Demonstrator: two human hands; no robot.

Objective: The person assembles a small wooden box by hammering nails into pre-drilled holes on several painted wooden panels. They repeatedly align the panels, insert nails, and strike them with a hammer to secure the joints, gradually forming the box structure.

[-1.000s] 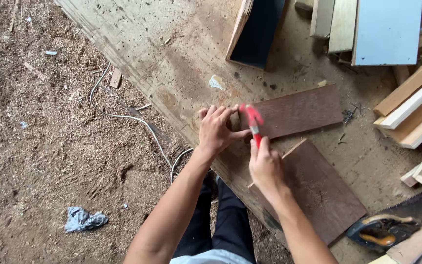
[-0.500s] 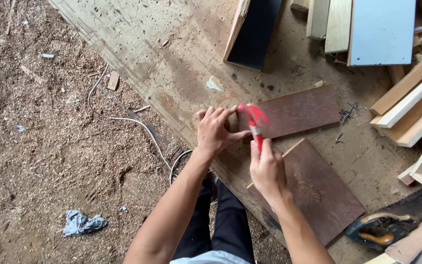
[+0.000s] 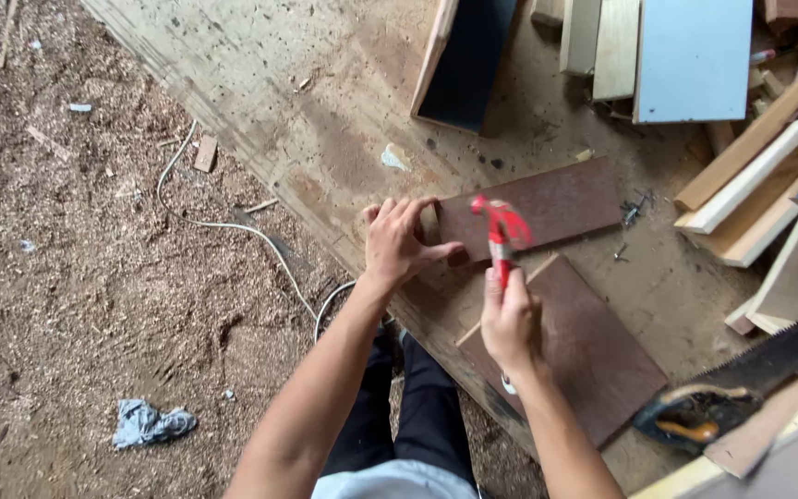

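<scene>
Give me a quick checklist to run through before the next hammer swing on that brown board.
1. Right hand grips the red hammer by the handle: ok.
2. Left hand steadies the left end of the upper brown board: ok.
3. Left fingertips clear of the hammer head: cannot tell, they lie close.
4. Nail in place under the head: cannot tell.
5. Board flat on the plywood sheet: ok.
6. White cable away from the strike spot: ok.
</scene>
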